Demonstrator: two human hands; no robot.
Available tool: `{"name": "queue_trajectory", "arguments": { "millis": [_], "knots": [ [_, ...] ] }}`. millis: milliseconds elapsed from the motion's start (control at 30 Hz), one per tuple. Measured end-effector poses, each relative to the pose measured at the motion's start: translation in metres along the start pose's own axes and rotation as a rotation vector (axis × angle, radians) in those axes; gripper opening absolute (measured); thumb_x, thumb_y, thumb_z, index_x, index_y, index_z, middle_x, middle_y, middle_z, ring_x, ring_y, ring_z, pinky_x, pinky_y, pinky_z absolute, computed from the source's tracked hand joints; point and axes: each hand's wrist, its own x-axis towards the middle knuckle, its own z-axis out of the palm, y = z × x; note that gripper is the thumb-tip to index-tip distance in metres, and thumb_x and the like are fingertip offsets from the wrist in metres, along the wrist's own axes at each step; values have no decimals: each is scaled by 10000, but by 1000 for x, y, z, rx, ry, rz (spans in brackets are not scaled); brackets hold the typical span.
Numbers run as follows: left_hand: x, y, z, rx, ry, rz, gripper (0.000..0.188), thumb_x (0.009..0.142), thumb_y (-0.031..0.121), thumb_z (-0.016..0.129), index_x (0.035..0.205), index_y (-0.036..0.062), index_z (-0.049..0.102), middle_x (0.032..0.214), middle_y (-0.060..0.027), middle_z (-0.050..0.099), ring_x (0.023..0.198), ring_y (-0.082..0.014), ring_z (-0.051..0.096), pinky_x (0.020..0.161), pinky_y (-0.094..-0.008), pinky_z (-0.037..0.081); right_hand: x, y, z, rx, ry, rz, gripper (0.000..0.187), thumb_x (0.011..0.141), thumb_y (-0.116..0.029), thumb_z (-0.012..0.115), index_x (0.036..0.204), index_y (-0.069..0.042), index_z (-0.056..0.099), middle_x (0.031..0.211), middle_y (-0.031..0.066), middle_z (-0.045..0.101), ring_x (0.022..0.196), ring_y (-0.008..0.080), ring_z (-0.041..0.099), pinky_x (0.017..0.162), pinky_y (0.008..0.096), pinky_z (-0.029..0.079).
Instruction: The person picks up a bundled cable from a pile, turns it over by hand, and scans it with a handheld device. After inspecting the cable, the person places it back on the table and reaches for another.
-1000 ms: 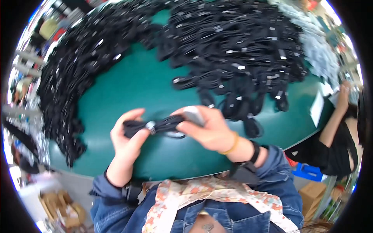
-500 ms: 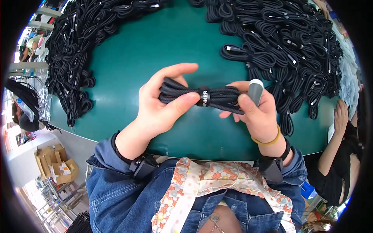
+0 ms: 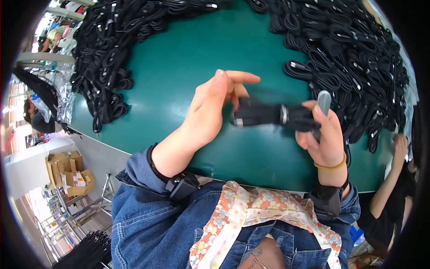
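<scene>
A coiled black cable [image 3: 262, 114], bound round its middle with a black strap that has a pale mark, is stretched sideways above the table and smeared by motion. My right hand [image 3: 329, 139] grips its right end between thumb and fingers. The same hand also carries a slim grey tool [image 3: 324, 105] with a rounded end, standing up past the thumb. My left hand [image 3: 208, 105] is open at the cable's left end, thumb raised and forefinger stretched out; blur hides whether its lower fingers touch the cable. A small metal plug shows at that left end.
The green table [image 3: 188, 54] carries a heap of coiled black cables [image 3: 103, 62] on the left and a larger heap [image 3: 345, 58] on the right. Another person's arm [image 3: 389, 179] reaches the table at far right. Cardboard boxes [image 3: 71, 175] stand at lower left.
My left hand has loosened from the cable and lifted its thumb. The cable has turned in my right hand, its strap's marking now facing elsewhere. The whole view has shifted a little.
</scene>
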Motion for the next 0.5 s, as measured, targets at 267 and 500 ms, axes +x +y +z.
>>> {"name": "queue_trajectory", "arguments": {
  "millis": [267,500],
  "knots": [
    [18,-1,-44,704,321,181,396,894,303,327,879,-12,566,711,-61,536,707,-131,465,660,-246,369,-5,-5,11,-619,-85,396,251,798,-218,515,901,8,478,606,55,520,393,101,469,403,192,400],
    [18,7,-65,965,523,148,310,831,317,447,823,35,575,844,-95,557,824,-248,514,725,-350,373,-6,-31,-7,188,81,-392,326,873,-221,361,1098,6,426,936,114,582,372,48,358,385,163,301]
  ]
}}
